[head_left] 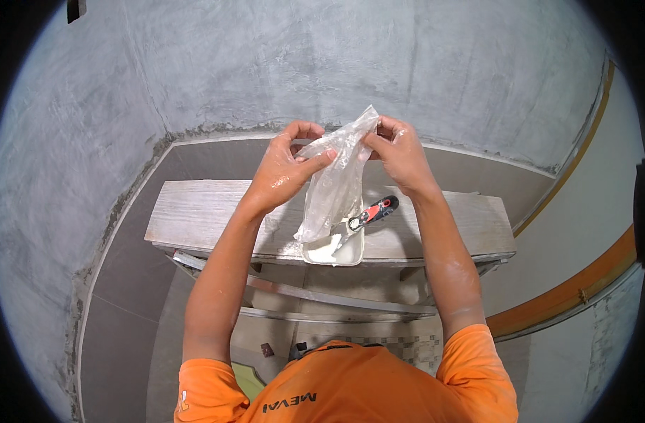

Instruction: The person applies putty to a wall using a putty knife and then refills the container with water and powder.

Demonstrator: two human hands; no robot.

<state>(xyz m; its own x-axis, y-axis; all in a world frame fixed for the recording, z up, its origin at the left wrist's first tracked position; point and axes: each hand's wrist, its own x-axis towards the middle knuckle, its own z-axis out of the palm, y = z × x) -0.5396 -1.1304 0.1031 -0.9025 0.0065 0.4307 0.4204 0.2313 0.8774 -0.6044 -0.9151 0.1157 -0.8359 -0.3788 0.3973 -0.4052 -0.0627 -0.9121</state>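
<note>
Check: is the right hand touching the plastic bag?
Touching. The head view shows the right hand pinching the top edge of the clear plastic bag between its fingertips; the left hand grips the bag's other side, above the tray.

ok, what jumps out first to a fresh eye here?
Both hands, left hand and right hand, pinch a clear plastic bag held up at centre frame. Below it a white tray of pale paste sits on a grey bench, a red-and-black-handled scraper resting in it.
</note>
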